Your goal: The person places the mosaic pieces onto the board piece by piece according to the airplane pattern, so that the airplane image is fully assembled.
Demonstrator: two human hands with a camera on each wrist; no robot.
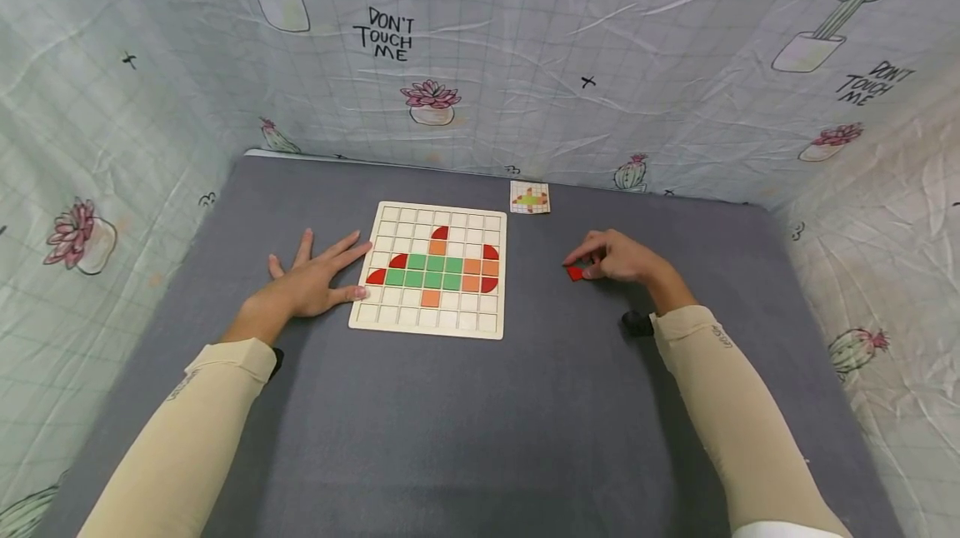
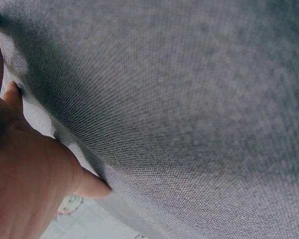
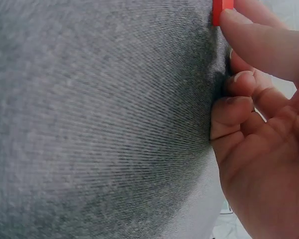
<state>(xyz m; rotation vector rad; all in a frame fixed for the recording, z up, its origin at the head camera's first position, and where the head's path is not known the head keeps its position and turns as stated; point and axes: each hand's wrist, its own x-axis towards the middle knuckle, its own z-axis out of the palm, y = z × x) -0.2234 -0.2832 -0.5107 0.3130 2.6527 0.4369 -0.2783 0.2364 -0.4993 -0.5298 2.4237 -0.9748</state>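
Note:
A cream grid board (image 1: 390,319) lies on the grey table, with green square tiles (image 1: 433,271), orange square tiles (image 1: 430,298) and red rounded tiles (image 1: 489,284) in its cells. At its left edge, my left hand (image 1: 303,284) rests with fingers spread; the thumb and one fingertip touch the rim. In the left wrist view, that hand (image 2: 35,169) lies against the grey cloth. Right of the board, my right hand (image 1: 618,257) pinches a small red tile (image 1: 574,273) between thumb and finger, close to the tabletop. The right wrist view shows the red tile (image 3: 223,12) partly, its full shape hidden.
A small pattern card (image 1: 529,197) with a coloured grid picture lies behind the board, near the table's back edge. Grey cloth covers the table (image 1: 450,421). Printed fabric curtains (image 1: 510,63) stand at the back and both sides.

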